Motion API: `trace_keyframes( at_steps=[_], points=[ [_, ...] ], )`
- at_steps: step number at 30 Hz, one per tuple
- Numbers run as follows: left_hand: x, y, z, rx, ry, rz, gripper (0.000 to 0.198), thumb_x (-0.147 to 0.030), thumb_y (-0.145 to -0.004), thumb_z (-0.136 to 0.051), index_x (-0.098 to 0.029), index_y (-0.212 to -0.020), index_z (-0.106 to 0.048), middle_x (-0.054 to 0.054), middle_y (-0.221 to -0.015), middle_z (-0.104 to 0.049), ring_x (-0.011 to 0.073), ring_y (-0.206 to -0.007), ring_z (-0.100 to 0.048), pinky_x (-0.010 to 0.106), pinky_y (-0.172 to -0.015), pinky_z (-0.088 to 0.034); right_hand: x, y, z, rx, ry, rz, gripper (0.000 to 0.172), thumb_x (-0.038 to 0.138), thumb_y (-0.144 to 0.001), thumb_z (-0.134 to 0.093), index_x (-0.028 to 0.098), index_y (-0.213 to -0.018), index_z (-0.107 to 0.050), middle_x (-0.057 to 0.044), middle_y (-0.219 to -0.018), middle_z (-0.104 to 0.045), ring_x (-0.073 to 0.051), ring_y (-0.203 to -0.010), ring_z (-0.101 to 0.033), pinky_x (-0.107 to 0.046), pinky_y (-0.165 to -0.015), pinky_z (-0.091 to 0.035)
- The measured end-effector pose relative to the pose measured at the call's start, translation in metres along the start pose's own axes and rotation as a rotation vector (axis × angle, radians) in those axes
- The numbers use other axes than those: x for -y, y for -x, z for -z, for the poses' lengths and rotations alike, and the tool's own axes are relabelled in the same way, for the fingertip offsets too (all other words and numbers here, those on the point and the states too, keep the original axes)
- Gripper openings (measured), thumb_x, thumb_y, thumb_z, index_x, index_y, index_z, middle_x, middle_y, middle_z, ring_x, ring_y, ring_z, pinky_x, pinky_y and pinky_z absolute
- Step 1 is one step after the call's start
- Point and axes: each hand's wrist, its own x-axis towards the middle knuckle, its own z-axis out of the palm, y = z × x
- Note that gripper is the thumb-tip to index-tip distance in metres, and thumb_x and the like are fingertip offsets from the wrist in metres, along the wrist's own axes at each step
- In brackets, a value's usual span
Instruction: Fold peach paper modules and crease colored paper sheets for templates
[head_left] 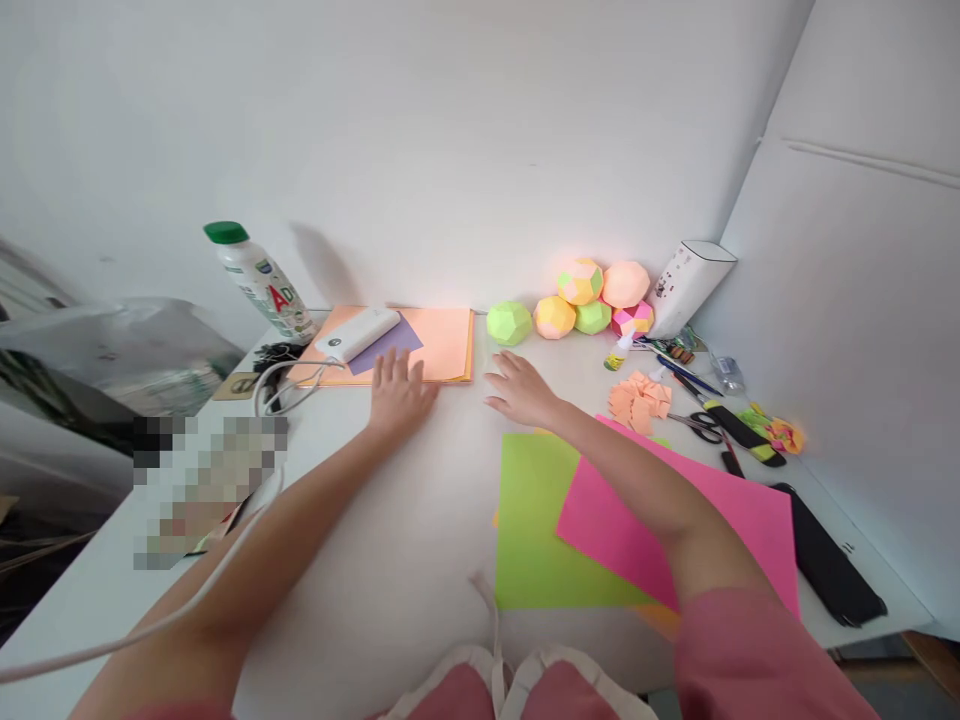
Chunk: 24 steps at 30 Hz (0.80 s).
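Observation:
My left hand [403,390] rests with fingers spread at the front edge of a stack of peach paper [448,345]. A white power bank [358,334] with a cable and a purple paper piece [405,345] lie on that stack, just beyond my fingertips. My right hand [522,388] is open, fingers apart, over the white table in front of a green paper ball [509,323]. Under my right forearm lie a green sheet [536,530] and a pink sheet [739,510], overlapping. Neither hand holds anything that I can see.
Several more paper balls [555,317] are piled against the wall. At right lie peach paper pieces [639,400], scissors [701,428], a cutter [744,432], a small glue bottle [619,352] and a black phone [836,560]. A tall white bottle [262,285] stands back left.

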Motion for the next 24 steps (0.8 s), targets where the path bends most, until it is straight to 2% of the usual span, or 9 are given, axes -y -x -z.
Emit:
trace_keyframes(
  at_steps=[2, 5, 9, 11, 14, 17, 19, 22, 24],
  points=[
    [-0.021, 0.038, 0.004, 0.036, 0.100, -0.172, 0.058, -0.048, -0.095, -0.032, -0.009, -0.133, -0.050, 0.019, -0.149, -0.038, 0.0326, -0.145, -0.022, 0.051, -0.119, -0.016, -0.019, 0.056, 0.019, 0.026, 0.010, -0.060, 0.040, 0.036, -0.091, -0.054, 0.013, -0.124, -0.059, -0.018, -0.145, -0.043, -0.032, -0.141, -0.030, -0.046, -0.116, -0.025],
    [-0.044, 0.092, 0.014, 0.106, 0.203, -0.462, 0.064, -0.053, -0.096, -0.028, -0.010, -0.141, -0.042, 0.016, -0.154, -0.032, 0.0303, -0.146, -0.021, 0.048, -0.119, -0.021, -0.051, 0.157, 0.033, 0.057, 0.034, -0.270, 0.044, 0.039, -0.091, -0.050, 0.015, -0.127, -0.059, -0.019, -0.140, -0.048, -0.034, -0.137, -0.037, -0.049, -0.113, -0.030],
    [-0.069, 0.134, 0.024, 0.227, 0.244, -0.772, 0.067, -0.058, -0.095, -0.030, -0.019, -0.149, -0.033, 0.010, -0.157, -0.026, 0.0286, -0.148, -0.016, 0.048, -0.120, -0.020, -0.070, 0.275, 0.013, 0.103, 0.064, -0.683, 0.067, 0.053, -0.089, -0.046, 0.009, -0.140, -0.046, -0.022, -0.152, -0.033, -0.040, -0.144, -0.023, -0.056, -0.114, -0.026],
    [-0.078, 0.140, 0.024, 0.299, 0.250, -0.820, 0.064, -0.057, -0.096, -0.027, -0.020, -0.149, -0.034, 0.009, -0.157, -0.025, 0.0285, -0.147, -0.019, 0.048, -0.119, -0.020, -0.059, 0.306, -0.002, 0.137, 0.035, -0.700, 0.074, 0.059, -0.089, -0.040, 0.013, -0.147, -0.036, -0.018, -0.157, -0.024, -0.038, -0.146, -0.017, -0.059, -0.114, -0.025],
    [-0.084, 0.135, 0.022, 0.351, 0.269, -0.759, 0.064, -0.051, -0.098, -0.019, -0.015, -0.149, -0.032, 0.011, -0.157, -0.023, 0.0284, -0.147, -0.020, 0.049, -0.120, -0.018, -0.025, 0.309, -0.019, 0.162, 0.017, -0.629, 0.070, 0.056, -0.094, -0.028, 0.016, -0.152, -0.025, -0.012, -0.160, -0.012, -0.032, -0.149, -0.009, -0.057, -0.118, -0.015],
    [-0.083, 0.129, 0.021, 0.335, 0.333, -0.614, 0.072, -0.054, -0.097, -0.017, -0.009, -0.153, -0.017, 0.014, -0.158, -0.021, 0.0258, -0.146, -0.021, 0.043, -0.120, -0.020, 0.010, 0.276, -0.024, 0.201, -0.039, -0.503, 0.071, 0.057, -0.095, -0.027, 0.014, -0.153, -0.020, -0.012, -0.160, -0.005, -0.031, -0.149, -0.002, -0.056, -0.119, -0.010],
    [-0.080, 0.130, 0.022, 0.320, 0.366, -0.527, 0.074, -0.055, -0.097, -0.017, -0.007, -0.153, -0.011, 0.015, -0.158, -0.021, 0.0248, -0.146, -0.024, 0.041, -0.120, -0.022, 0.026, 0.251, -0.022, 0.204, -0.097, -0.358, 0.073, 0.060, -0.094, -0.030, 0.016, -0.152, -0.023, -0.012, -0.160, -0.008, -0.031, -0.149, -0.001, -0.056, -0.119, -0.008],
    [-0.072, 0.136, 0.021, 0.263, 0.376, -0.425, 0.075, -0.057, -0.095, -0.016, -0.008, -0.151, -0.019, 0.014, -0.157, -0.024, 0.0248, -0.145, -0.028, 0.041, -0.119, -0.024, 0.037, 0.228, -0.014, 0.194, -0.228, -0.141, 0.069, 0.061, -0.094, -0.034, 0.019, -0.148, -0.034, -0.010, -0.160, -0.018, -0.027, -0.149, -0.010, -0.050, -0.121, -0.015],
    [-0.066, 0.139, 0.018, 0.198, 0.335, -0.312, 0.080, -0.061, -0.092, -0.020, -0.005, -0.149, -0.026, 0.017, -0.156, -0.026, 0.0280, -0.145, -0.026, 0.044, -0.119, -0.023, 0.036, 0.233, -0.006, 0.089, -0.285, -0.172, 0.064, 0.059, -0.093, -0.037, 0.020, -0.144, -0.042, -0.010, -0.158, -0.026, -0.025, -0.148, -0.020, -0.046, -0.119, -0.024]
  ],
)
